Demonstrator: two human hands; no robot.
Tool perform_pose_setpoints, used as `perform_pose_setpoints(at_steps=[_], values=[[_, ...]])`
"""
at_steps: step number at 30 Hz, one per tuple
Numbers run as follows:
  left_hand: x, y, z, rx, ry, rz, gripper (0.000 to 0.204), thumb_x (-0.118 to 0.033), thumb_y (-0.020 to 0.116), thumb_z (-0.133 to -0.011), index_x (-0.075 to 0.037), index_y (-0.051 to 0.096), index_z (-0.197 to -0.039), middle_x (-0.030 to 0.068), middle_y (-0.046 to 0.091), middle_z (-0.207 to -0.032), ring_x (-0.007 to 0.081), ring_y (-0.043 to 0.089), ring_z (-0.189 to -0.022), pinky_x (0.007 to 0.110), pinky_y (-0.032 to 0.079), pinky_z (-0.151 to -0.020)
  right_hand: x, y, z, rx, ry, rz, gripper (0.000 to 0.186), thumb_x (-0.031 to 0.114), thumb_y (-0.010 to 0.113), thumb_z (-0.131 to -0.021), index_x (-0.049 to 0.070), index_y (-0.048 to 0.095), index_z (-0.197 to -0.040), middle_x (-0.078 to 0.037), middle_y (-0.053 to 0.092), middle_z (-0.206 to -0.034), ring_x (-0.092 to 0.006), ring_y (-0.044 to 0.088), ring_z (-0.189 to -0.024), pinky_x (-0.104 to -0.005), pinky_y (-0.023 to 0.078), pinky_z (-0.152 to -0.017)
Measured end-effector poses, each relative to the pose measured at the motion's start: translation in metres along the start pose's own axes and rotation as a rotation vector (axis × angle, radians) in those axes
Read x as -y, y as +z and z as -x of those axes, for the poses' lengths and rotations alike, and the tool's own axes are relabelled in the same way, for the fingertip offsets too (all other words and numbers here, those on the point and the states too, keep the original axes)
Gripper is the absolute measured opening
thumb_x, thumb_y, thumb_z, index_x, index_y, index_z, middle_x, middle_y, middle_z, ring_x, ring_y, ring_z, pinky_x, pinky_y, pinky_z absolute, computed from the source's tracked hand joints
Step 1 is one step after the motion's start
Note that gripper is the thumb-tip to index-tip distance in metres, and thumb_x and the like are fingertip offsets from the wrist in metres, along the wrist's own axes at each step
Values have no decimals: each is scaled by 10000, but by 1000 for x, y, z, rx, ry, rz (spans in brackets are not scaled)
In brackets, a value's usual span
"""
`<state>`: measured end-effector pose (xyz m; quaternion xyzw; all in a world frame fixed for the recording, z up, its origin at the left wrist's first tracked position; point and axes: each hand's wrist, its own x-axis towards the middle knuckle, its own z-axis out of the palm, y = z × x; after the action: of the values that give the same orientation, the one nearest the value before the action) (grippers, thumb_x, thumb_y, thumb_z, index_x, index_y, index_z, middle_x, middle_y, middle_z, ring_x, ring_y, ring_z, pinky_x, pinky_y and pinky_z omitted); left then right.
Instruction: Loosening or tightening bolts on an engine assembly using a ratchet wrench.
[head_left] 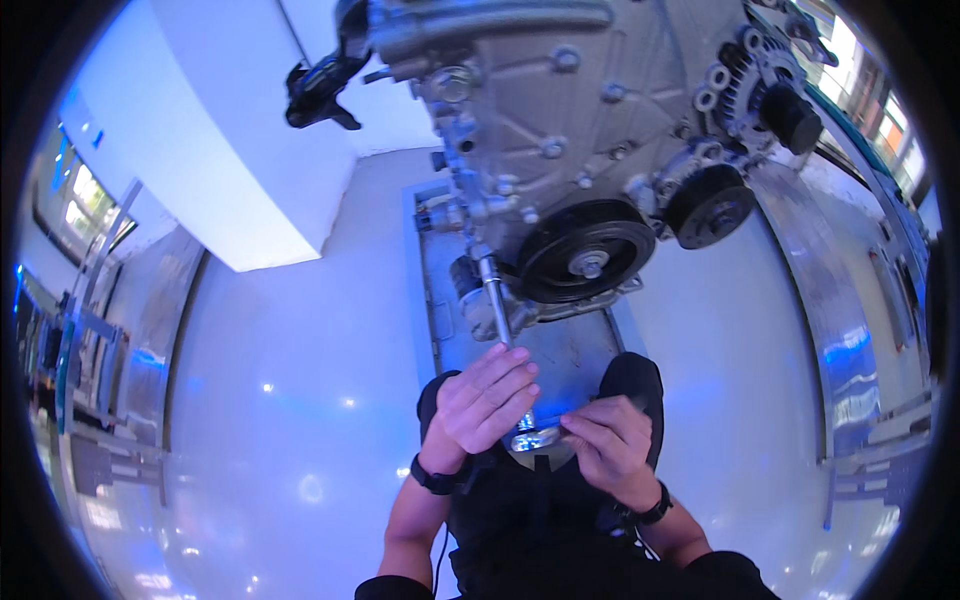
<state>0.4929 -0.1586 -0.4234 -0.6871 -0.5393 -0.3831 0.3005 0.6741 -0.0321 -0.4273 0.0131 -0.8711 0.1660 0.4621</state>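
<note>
A grey metal engine (pixel 540 120) fills the upper middle, with a large black pulley (pixel 555 240) and a smaller one (pixel 705 210). A long silver extension bar (pixel 495 290) slants down from the engine's lower left. My left hand (pixel 485 400) is wrapped around the bar's lower part. Below it is a shiny ratchet wrench (pixel 530 440) at the bar's end, and my right hand (pixel 610 445) has its fingers closed on the wrench's handle, which is mostly hidden.
A metal tray (pixel 445 350) lies beneath the engine. A white pillar (pixel 220 150) stands at the back left. Metal frames with long steel surfaces (pixel 840 360) line both sides. A black bracket (pixel 315 90) sticks out at the engine's upper left. My legs show below my hands.
</note>
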Motion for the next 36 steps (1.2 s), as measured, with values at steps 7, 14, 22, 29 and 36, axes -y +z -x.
perform_pose_setpoints(at_steps=[7, 14, 22, 29, 36], values=[[-15, 4, -22, -239, -67, 62, 315, -93, 717, -768, -37, 635, -1067, 134, 678, -1088, 336, 641, -1077, 476, 515, -944, 28, 21, 29, -5, 404, -488, 220, 46, 730, -777, 2, 624, -964, -133, 629, -868, -291, 603, -720, -372, 491, -644], [-45, 10, -32, -144, 149, 43, 258, -92, 590, -848, 22, 608, -1078, 197, 649, -1111, 346, 620, -1091, 501, 473, -1003, 6, -52, 11, -49, -195, 99, 258, -36, 630, -836, 1, 604, -1089, -129, 593, -947, -276, 589, -830, -418, 471, -784], [-19, 32, -30, -344, 184, -20, 185, -79, 598, -839, 45, 613, -976, 207, 647, -1054, 361, 643, -1024, 507, 506, -957, 25, -3, 26, -137, 271, -362, 227, -6, 616, -895, -19, 566, -1116, -143, 611, -970, -249, 602, -865, -325, 486, -793], [-25, 34, -28, -401, 63, -5, 197, -73, 612, -831, 12, 607, -1009, 176, 645, -1094, 350, 634, -1044, 494, 496, -963, 18, 7, 33, -6, 367, -458, 244, 17, 633, -883, -34, 558, -1109, -152, 603, -951, -264, 604, -847, -326, 483, -781], [-19, 11, -22, -141, 177, -44, 226, -107, 593, -826, 6, 606, -1021, 165, 637, -1112, 341, 615, -1071, 473, 483, -981, -6, -39, -1, -83, -258, 305, 251, -8, 648, -830, 10, 615, -1078, -122, 615, -967, -299, 609, -883, -460, 481, -818]])
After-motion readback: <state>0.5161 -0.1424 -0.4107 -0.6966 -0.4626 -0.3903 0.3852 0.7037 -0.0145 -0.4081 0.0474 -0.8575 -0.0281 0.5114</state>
